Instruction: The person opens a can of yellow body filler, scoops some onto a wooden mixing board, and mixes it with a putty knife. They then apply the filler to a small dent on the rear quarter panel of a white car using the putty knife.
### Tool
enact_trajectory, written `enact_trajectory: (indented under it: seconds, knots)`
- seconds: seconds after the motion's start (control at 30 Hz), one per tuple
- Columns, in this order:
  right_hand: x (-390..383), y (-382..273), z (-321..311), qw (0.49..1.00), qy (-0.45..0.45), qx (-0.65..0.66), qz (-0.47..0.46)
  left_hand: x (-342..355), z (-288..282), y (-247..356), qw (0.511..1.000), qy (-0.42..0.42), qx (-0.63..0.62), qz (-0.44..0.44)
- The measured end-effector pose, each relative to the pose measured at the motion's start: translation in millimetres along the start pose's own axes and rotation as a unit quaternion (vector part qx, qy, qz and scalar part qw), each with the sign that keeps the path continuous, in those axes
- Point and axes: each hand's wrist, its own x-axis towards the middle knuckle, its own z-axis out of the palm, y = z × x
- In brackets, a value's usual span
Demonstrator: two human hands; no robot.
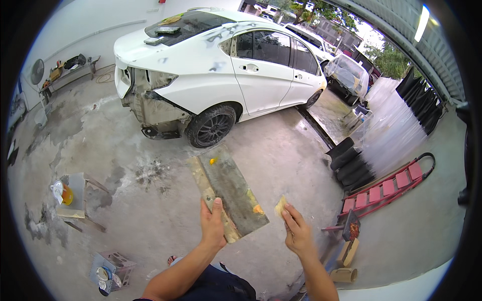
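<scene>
My left hand (213, 224) grips the near end of a long flat grey board (228, 188) smeared with filler, with small yellow-orange blobs on it. The board is held out in front of me, pointing toward a white car (221, 65). My right hand (297, 230) holds a small pale yellow spreader (280, 205) just to the right of the board's near corner, apart from it. The car stands ahead with its rear bumper removed and grey patches on its body.
A small stool (75, 198) with a bottle stands at left. A grey concrete block (111, 271) with tins lies near my feet. A red creeper board (389, 188) and black rolls (351, 163) sit at right. A bench (65, 75) lines the far wall.
</scene>
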Motion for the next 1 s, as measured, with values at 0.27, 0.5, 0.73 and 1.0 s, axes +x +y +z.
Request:
enact_trajectory:
  seconds: [0.27,0.5,0.73,1.0]
  knots:
    - [9.1,-17.6,-6.8,0.964,-0.099,-0.246,-0.026,0.2,2.7,2.8,0.997,-0.005,0.008,0.080]
    - [37.6,-26.8,-5.7,0.959,-0.132,-0.220,-0.124,6.4,7.3,-7.3,0.984,0.039,0.127,0.119]
    - [48.8,-32.5,8.5,0.947,-0.108,-0.237,-0.188,21.1,-4.3,6.3,0.992,0.096,0.062,0.050]
    - [31.7,-29.6,17.7,0.943,-0.149,-0.255,-0.151,19.7,-6.1,15.3,0.995,0.092,0.043,0.011]
